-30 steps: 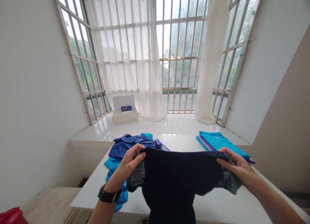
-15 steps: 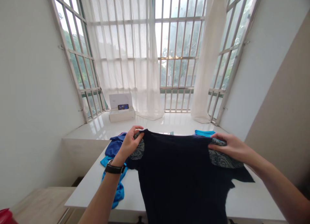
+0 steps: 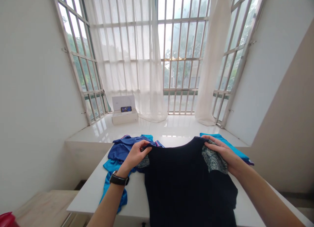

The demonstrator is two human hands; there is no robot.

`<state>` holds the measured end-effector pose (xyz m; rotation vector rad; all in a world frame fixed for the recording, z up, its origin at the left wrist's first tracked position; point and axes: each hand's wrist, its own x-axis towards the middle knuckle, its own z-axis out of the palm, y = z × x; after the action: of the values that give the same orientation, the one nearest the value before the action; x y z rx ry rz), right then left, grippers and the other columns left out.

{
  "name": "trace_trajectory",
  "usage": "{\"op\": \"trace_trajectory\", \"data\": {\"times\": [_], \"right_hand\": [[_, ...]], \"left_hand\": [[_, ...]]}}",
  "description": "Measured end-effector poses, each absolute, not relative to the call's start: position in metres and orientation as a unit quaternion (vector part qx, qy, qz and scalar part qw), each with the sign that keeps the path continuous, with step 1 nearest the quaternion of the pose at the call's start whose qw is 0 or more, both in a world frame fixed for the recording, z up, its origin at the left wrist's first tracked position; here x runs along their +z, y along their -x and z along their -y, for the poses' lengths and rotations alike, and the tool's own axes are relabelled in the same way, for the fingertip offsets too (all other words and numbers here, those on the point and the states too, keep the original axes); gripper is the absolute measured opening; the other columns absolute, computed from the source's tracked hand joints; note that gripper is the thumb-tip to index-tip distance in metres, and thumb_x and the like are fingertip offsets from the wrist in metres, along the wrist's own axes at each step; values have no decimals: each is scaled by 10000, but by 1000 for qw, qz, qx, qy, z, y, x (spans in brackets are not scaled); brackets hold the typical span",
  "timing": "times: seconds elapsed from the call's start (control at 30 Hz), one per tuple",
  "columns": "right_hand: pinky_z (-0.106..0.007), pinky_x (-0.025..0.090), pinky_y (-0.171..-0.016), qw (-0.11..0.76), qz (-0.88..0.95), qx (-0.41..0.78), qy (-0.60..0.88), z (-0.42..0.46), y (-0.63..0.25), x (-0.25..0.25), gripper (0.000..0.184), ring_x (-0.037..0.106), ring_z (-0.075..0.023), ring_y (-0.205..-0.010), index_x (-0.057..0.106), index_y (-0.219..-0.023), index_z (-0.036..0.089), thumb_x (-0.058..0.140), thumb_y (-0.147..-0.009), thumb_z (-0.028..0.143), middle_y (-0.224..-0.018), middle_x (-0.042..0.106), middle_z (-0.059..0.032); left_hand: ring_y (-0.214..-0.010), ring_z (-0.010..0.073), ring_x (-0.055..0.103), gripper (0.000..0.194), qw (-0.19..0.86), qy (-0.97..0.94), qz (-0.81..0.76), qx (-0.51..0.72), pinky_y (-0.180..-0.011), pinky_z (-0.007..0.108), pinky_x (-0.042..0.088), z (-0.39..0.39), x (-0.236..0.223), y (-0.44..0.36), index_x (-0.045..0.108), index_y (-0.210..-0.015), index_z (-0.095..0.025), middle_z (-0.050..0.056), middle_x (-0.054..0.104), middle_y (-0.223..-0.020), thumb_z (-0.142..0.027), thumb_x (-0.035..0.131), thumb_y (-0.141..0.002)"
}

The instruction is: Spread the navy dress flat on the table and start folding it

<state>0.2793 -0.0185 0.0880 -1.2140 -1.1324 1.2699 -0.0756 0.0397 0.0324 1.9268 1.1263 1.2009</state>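
A black T-shirt (image 3: 186,184) with grey paisley patches at the shoulders hangs spread between my hands over the table. My left hand (image 3: 137,155), with a black-strapped watch on its wrist, pinches the shirt's left shoulder. The right shoulder is gripped by my right hand (image 3: 222,151), thumb on top. The neckline dips between them, and the lower hem runs out of view. Behind my left hand lies a crumpled dark blue garment (image 3: 120,150) with a bright blue garment (image 3: 108,179) trailing toward the near edge.
A folded bright blue garment (image 3: 232,145) lies at the table's back right. The white table (image 3: 85,194) abuts a window ledge (image 3: 176,125). On the ledge, a white box (image 3: 125,117) has a phone (image 3: 126,109) propped on it. A red object (image 3: 8,219) shows at bottom left.
Both hands have lowered slightly and come closer together, so the shirt's neckline now sags. More of the blue clothes behind it shows on both sides.
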Motion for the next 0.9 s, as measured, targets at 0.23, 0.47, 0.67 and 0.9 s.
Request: {"op": "trace_trajectory", "data": {"times": [0.23, 0.47, 0.67, 0.9], "right_hand": [[-476, 475, -974, 429, 660, 236, 570, -7, -296, 52, 266, 647, -288, -1008, 641, -934, 254, 598, -786, 470, -943, 704, -28], [-369, 510, -773, 372, 668, 217, 607, -9, -297, 22, 366, 655, -229, -815, 588, -965, 233, 660, -734, 508, -836, 684, -20], [-354, 514, -713, 344, 667, 294, 591, 4, -303, 20, 538, 647, -226, -770, 615, -1092, 232, 752, -679, 547, -741, 660, 16], [-366, 509, -741, 272, 702, 342, 563, 15, -331, 5, 234, 624, -243, -814, 616, -753, 213, 753, -689, 393, -803, 676, -27]], "left_hand": [[-863, 198, 612, 251, 295, -721, -420, 467, -788, 289, 472, -37, 14, 69, 652, -939, -184, 30, 682, -905, -407, 539, -918], [-838, 203, 626, 196, 248, -738, -457, 430, -786, 296, 449, -28, 9, 65, 648, -971, -213, 16, 698, -879, -352, 515, -929], [-989, 224, 609, 256, 314, -757, -438, 369, -873, 306, 443, -13, 14, 80, 666, -1047, -230, 25, 685, -987, -348, 682, -820], [-772, 178, 551, 416, 357, -789, -468, 175, -656, 243, 399, 8, 0, 112, 724, -1026, -221, -16, 648, -863, -280, 806, -623]]}}
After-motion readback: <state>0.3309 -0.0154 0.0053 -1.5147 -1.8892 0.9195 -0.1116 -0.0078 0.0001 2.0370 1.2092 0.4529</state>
